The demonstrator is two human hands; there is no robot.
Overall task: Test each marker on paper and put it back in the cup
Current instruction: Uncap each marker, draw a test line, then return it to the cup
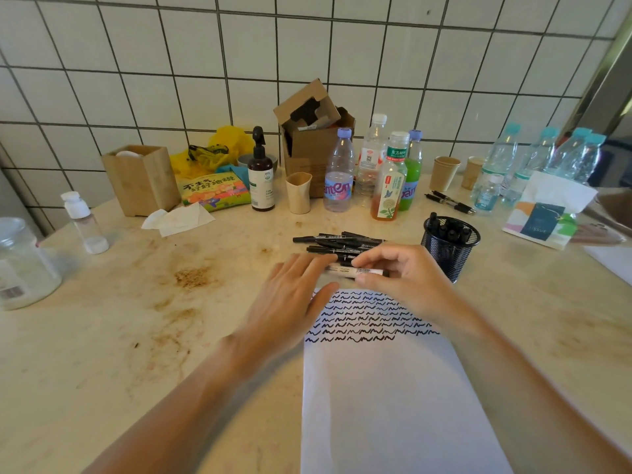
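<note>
cardboard box [313, 145], plastic bottles [338, 172], wooden holder [142, 179], paper cups [444, 172]

stained counter [136, 336] bears paper [386, 398], markers [337, 241], cup [449, 246].
</note>
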